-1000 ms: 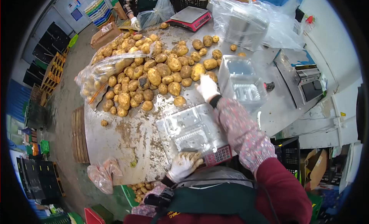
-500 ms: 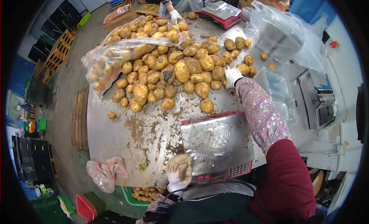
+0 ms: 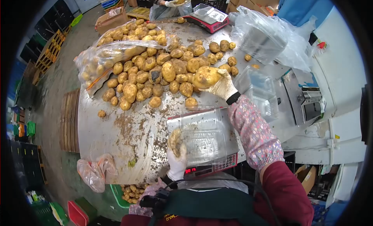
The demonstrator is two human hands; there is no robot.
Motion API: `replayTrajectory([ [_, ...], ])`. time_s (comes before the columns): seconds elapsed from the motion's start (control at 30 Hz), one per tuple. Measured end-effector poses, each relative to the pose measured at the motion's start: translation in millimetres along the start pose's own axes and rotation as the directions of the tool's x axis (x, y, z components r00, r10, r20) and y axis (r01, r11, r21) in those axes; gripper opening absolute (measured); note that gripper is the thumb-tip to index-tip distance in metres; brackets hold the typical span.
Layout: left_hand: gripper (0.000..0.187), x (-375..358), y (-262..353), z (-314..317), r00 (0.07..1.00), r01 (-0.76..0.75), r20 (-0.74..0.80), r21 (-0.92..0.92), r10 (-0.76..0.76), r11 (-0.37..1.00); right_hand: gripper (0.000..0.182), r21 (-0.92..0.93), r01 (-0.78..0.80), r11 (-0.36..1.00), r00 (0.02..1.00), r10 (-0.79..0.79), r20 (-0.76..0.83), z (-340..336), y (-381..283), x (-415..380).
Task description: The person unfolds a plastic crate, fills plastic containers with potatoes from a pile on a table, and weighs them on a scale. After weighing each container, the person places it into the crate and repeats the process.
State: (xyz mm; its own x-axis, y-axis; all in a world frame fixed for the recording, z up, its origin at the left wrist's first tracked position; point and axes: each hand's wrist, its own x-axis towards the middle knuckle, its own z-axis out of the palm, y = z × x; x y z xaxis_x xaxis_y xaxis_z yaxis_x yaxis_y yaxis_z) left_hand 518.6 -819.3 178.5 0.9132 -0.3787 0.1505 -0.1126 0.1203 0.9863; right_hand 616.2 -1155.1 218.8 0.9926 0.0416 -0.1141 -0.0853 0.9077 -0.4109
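My right hand [image 3: 223, 86], in a white glove, holds a large yellow potato [image 3: 206, 77] in the air between the heap and the scale. On the red-trimmed scale [image 3: 231, 160], its display lit red, lies a clear plastic container [image 3: 204, 138]. My left hand [image 3: 177, 154], its glove soiled with dirt, has its fingers curled at the container's left edge. Loose potatoes [image 3: 147, 76] are heaped beyond the scale, spilling from a clear plastic sack [image 3: 90, 68] on the metal table [image 3: 105, 136].
Across the table a person's gloved hands [image 3: 171, 3] hold a potato near a second scale [image 3: 208, 17]. Stacked clear containers [image 3: 256, 92] and a plastic-wrapped stack [image 3: 264, 39] stand to the right. A crumpled bag [image 3: 95, 171] hangs at the left front edge, near a green crate [image 3: 118, 197] of potatoes.
My right hand has lifted the large potato from the heap's right side, toward me. My left hand has moved forward to the container's edge. The other person's hand has left the heap with a potato.
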Motion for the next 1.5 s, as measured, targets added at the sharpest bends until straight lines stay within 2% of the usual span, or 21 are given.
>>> replayTrajectory([
  [0.13,0.053,31.9,42.3,1.0,0.997,0.083,0.006,-0.073,-0.083,0.994,0.062,0.177,-0.124,0.976,0.988,0.106,0.108,51.2,35.3,-34.7],
  [0.17,0.050,38.4,56.5,6.5,0.985,0.174,0.051,-0.264,-0.166,0.949,0.062,0.180,-0.138,0.974,0.987,0.121,0.103,53.4,47.9,-39.8],
  [0.23,0.048,41.6,70.2,14.0,0.964,0.266,0.100,-0.445,-0.247,0.855,0.064,0.285,-0.282,0.916,0.873,0.122,0.473,63.8,74.0,-49.3],
  [0.3,0.048,42.2,75.5,17.2,0.959,0.281,0.184,-0.513,-0.216,0.811,0.065,0.196,-0.295,0.935,0.885,0.190,0.425,81.7,86.4,-61.8],
  [0.37,0.048,38.3,75.4,15.2,0.939,0.336,0.130,-0.547,-0.319,0.767,0.066,-0.318,-0.125,0.940,0.985,0.155,0.071,89.9,99.1,-69.9],
  [0.5,0.061,29.4,75.9,9.4,0.945,0.296,0.032,-0.506,-0.326,0.810,0.048,-0.529,-0.014,0.849,0.997,-0.030,-0.075,75.7,114.9,-79.3],
  [0.57,0.079,20.0,61.3,14.5,0.999,-0.007,-0.036,-0.362,-0.006,0.932,0.041,-0.524,-0.010,0.852,0.990,-0.065,-0.125,64.6,118.6,-80.2],
  [0.63,0.092,18.7,52.7,11.6,0.995,-0.096,-0.022,-0.166,0.094,0.981,0.037,-0.691,-0.031,0.722,0.961,-0.169,-0.220,71.5,120.5,-85.1],
  [0.7,0.092,14.0,48.2,12.1,1.000,-0.021,-0.007,-0.290,0.020,0.957,0.035,-0.670,-0.010,0.742,0.961,-0.179,-0.213,70.3,121.2,-86.0],
  [0.73,0.096,17.4,38.2,7.8,0.991,-0.135,-0.010,-0.065,0.135,0.989,0.035,-0.681,-0.010,0.732,0.969,-0.161,-0.187,70.9,120.0,-86.4],
  [0.77,0.096,14.6,33.8,8.8,0.991,-0.131,-0.008,-0.067,0.131,0.989,0.035,-0.692,-0.007,0.722,0.977,-0.141,-0.158,72.0,118.3,-85.6],
  [0.9,0.101,12.9,36.1,4.7,0.984,0.175,0.065,-0.476,-0.164,0.862,0.033,-0.656,-0.092,0.749,0.994,0.027,-0.109,68.1,107.1,-81.7],
  [1.03,0.091,13.7,59.2,-2.5,0.987,0.117,0.143,-0.314,-0.075,0.942,0.027,-0.632,-0.254,0.732,0.967,0.173,-0.188,62.0,101.6,-91.9],
  [1.1,0.086,11.7,60.8,-5.1,0.997,0.024,0.080,0.003,-0.024,1.000,0.025,-0.575,-0.240,0.782,0.968,0.146,-0.204,39.9,110.4,-89.4],
  [1.2,0.082,1.8,37.4,-5.3,0.994,0.021,0.108,0.080,-0.030,0.997,0.022,-0.766,-0.232,0.599,0.973,0.147,-0.179,25.3,92.5,-81.5],
  [1.27,0.086,-6.9,29.5,-2.9,0.990,-0.037,0.139,0.252,0.002,0.967,0.021,-0.964,-0.105,0.243,0.953,-0.252,-0.167,18.0,72.0,-64.6],
  [1.3,0.086,-11.6,30.4,-1.0,0.990,-0.034,0.139,0.252,-0.002,0.967,0.025,-0.953,-0.146,0.267,0.892,-0.382,-0.243,20.7,57.7,-57.1],
  [1.33,0.088,-15.2,31.5,0.5,0.974,-0.183,0.211,0.500,0.086,0.846,0.027,-0.970,-0.202,0.138,0.834,-0.496,-0.244,-11.7,38.4,-39.1],
  [1.37,0.091,-17.6,31.1,2.8,0.942,-0.323,0.301,0.695,0.148,0.642,0.034,-0.936,-0.350,-0.031,0.729,-0.637,-0.251,-40.8,25.1,-29.1],
  [1.43,0.088,-18.6,21.6,8.8,0.951,-0.302,0.275,0.729,0.142,0.615,0.044,-0.706,-0.667,-0.238,0.625,-0.695,-0.356,-66.3,1.5,-11.2],
  [1.5,0.083,-15.6,21.8,10.5,0.935,-0.343,0.258,0.827,0.243,0.445,0.047,-0.508,-0.788,-0.348,0.572,-0.720,-0.393,-94.9,-7.0,6.1],
])
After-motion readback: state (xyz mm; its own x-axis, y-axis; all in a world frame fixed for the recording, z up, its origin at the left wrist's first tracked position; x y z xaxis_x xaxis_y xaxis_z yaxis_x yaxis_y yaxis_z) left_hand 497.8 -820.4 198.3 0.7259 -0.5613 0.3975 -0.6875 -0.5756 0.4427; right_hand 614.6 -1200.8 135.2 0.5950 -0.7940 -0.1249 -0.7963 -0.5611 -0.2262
